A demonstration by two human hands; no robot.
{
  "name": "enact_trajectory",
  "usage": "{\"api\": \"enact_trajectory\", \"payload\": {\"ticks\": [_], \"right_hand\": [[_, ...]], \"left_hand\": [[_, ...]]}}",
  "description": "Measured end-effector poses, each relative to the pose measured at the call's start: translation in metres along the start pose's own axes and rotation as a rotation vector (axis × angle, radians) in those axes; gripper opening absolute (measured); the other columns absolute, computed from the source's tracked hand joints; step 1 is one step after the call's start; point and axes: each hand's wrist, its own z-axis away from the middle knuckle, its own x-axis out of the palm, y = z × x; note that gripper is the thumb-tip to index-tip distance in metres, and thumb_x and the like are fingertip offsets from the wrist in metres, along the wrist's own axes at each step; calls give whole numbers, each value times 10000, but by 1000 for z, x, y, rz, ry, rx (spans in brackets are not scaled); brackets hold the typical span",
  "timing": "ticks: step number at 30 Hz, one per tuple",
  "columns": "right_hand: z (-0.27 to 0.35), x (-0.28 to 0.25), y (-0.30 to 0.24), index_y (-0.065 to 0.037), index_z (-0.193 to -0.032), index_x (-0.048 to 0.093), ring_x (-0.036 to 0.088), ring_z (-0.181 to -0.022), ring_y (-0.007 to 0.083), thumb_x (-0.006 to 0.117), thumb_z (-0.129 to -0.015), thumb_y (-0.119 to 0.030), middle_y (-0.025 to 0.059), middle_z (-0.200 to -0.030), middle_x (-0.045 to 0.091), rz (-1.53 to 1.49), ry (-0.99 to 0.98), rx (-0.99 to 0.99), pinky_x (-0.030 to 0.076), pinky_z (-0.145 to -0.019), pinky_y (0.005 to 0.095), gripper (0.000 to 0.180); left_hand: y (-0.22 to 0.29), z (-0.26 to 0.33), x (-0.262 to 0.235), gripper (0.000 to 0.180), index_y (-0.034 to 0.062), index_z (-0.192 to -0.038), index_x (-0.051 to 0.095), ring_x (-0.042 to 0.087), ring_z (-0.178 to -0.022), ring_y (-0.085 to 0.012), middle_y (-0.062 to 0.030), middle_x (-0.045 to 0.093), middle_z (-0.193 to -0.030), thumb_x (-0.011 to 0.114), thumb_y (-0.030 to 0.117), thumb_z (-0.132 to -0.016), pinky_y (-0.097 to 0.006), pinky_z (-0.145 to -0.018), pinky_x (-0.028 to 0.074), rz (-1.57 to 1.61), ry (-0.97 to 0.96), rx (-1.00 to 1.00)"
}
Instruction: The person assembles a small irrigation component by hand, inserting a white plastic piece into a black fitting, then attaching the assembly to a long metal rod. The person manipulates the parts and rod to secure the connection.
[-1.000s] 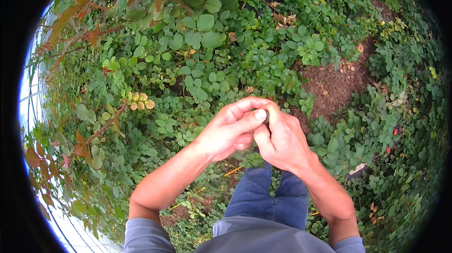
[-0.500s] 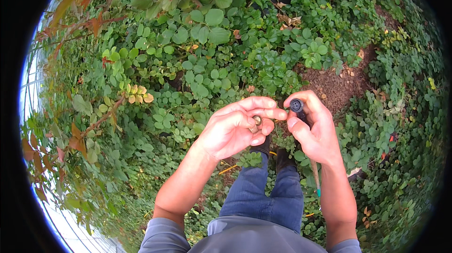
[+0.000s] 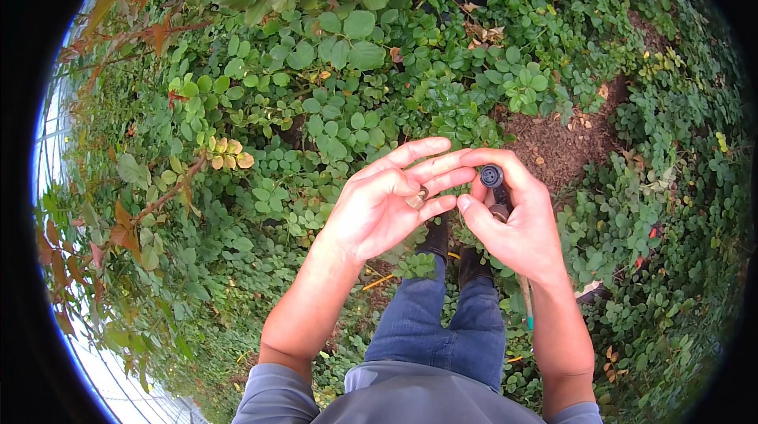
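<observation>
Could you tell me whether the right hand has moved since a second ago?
Yes. The right hand has drawn rightward, off the left hand, toward the bare soil patch.

There is one view, and it comes from a camera on the person's head. It looks almost straight down. The round picture bends at its rim and goes black in the corners. The left hand and the right hand sit close under the camera, near the middle. The forearms come up to them from the lower edge. Below the hands, farther down, are the blue jeans and the dark shoes. All around the hands, much farther away, is the leafy green ground cover. Up and to the right of the hands lies a bare soil patch.
</observation>
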Motion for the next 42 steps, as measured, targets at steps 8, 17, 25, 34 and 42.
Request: {"api": "enact_trajectory", "payload": {"ticks": [8,17,25,34,42], "right_hand": [[-5,14,12,-31,-996,587,655,-771,192,656,-784,-14,98,-889,657,93,-3,-44,518,-710,320,224],[-8,8,20,-16,-932,592,639,-756,212,667,-774,-46,118,-882,650,197,11,-59,511,-683,331,177],[-2,9,11,-23,-935,606,623,-716,182,665,-779,-62,92,-816,636,271,47,29,506,-651,316,171],[1,5,9,-3,-920,626,567,-674,72,688,-833,-121,29,-746,644,139,124,81,475,-619,249,159],[0,-5,10,-9,-904,645,542,-689,50,680,-885,-159,-16,-734,629,-52,61,126,461,-626,230,155]], "left_hand": [[-12,-9,2,655,-57,-1384,357,500,-1223,-346,-279,445,-1388,490,-34,-743,-436,-1062,398,-65,13,25],[-10,-14,14,669,-56,-1404,339,528,-1193,-320,-287,448,-1381,487,-44,-752,-439,-1052,405,-134,28,34],[-12,-16,11,618,-64,-1379,380,553,-1139,-316,-292,459,-1365,474,-27,-769,-417,-1017,437,-85,43,64],[-26,-9,-2,395,3,-1237,574,507,-807,-91,-52,575,-1084,448,-5,-862,-226,-712,434,-541,92,210],[-32,-4,6,379,81,-1191,648,421,-591,-40,-43,568,-1099,670,-15,-824,-198,-552,400,-1226,80,627]]}}
